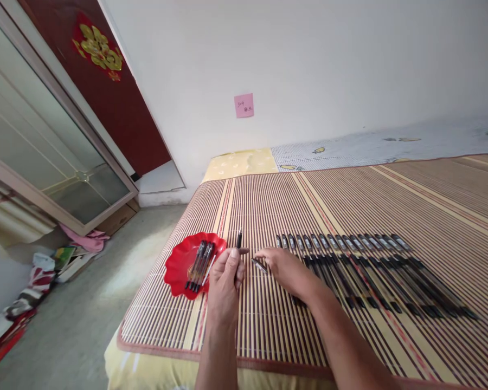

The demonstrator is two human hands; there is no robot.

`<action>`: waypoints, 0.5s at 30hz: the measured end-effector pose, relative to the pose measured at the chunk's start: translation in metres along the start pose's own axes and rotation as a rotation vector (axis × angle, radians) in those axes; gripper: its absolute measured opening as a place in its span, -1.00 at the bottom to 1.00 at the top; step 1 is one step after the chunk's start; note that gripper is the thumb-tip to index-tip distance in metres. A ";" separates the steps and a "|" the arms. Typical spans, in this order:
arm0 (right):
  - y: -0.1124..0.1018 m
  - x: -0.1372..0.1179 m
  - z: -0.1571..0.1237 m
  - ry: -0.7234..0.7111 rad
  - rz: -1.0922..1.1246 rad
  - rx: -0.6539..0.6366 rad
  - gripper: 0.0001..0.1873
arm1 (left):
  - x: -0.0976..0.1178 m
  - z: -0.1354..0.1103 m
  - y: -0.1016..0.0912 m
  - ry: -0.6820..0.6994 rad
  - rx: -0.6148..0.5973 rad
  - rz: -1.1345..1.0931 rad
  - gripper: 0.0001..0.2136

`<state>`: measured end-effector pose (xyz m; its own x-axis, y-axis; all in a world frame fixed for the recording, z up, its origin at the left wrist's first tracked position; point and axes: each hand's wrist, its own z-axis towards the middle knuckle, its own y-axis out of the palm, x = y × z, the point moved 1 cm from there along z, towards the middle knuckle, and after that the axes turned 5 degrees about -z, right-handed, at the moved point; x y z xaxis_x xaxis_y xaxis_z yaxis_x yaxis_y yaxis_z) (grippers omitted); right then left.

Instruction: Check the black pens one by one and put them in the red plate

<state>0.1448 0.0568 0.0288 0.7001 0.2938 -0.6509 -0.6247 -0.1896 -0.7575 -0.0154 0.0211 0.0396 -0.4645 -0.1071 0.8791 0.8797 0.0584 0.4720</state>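
Observation:
My left hand (226,273) is wrapped round a black pen (239,238), its tip pointing up and no cap on it. Beside it, my right hand (282,266) has its fingers pinched together at a clear and black pen cap (259,265), just above the mat. To the left sits a red scalloped plate (174,271) with several capped pens (200,265) and a thin white stick (209,271) in it. Right of my hands, several pen caps (335,242) form a long row. Below them lie several uncapped pens (361,281) side by side, partly behind my right forearm.
A striped bamboo mat (166,325) covers the bed, with a patterned sheet (350,149) along the wall. A pink note (244,105) is stuck to the white wall. Left of the bed are the grey floor (117,287) and a glass-panelled door (61,124).

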 end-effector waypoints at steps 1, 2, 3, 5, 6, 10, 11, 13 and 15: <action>-0.002 -0.003 0.000 0.010 -0.012 0.028 -0.59 | 0.001 0.000 0.000 -0.003 0.004 -0.002 -0.58; -0.003 -0.006 0.000 0.030 -0.051 0.051 -0.61 | 0.001 0.000 0.000 -0.007 0.006 -0.003 -0.57; -0.003 -0.009 0.000 0.061 -0.097 0.058 -0.65 | 0.001 0.000 0.000 -0.011 0.006 -0.002 -0.57; 0.003 -0.015 -0.001 0.121 -0.155 0.023 -0.78 | 0.001 0.001 -0.001 -0.012 0.003 0.009 -0.58; 0.008 -0.018 -0.001 0.134 -0.168 -0.015 -0.85 | 0.001 0.001 -0.001 -0.010 0.000 0.016 -0.58; 0.024 -0.028 -0.002 0.113 -0.158 -0.090 -0.86 | 0.002 0.000 -0.002 -0.005 -0.006 0.031 -0.57; 0.025 -0.030 -0.002 0.109 -0.151 -0.087 -0.85 | 0.002 0.000 -0.002 -0.006 -0.006 0.031 -0.56; 0.020 -0.031 -0.003 0.123 -0.126 -0.072 -0.89 | 0.003 -0.001 -0.003 -0.008 -0.005 0.036 -0.57; 0.007 -0.028 -0.006 0.136 -0.011 -0.009 -0.93 | 0.003 -0.001 -0.003 -0.015 -0.009 0.041 -0.58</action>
<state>0.1227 0.0415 0.0414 0.7479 0.1658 -0.6428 -0.6139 -0.1959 -0.7647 -0.0195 0.0198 0.0410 -0.4291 -0.0901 0.8987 0.8990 0.0537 0.4346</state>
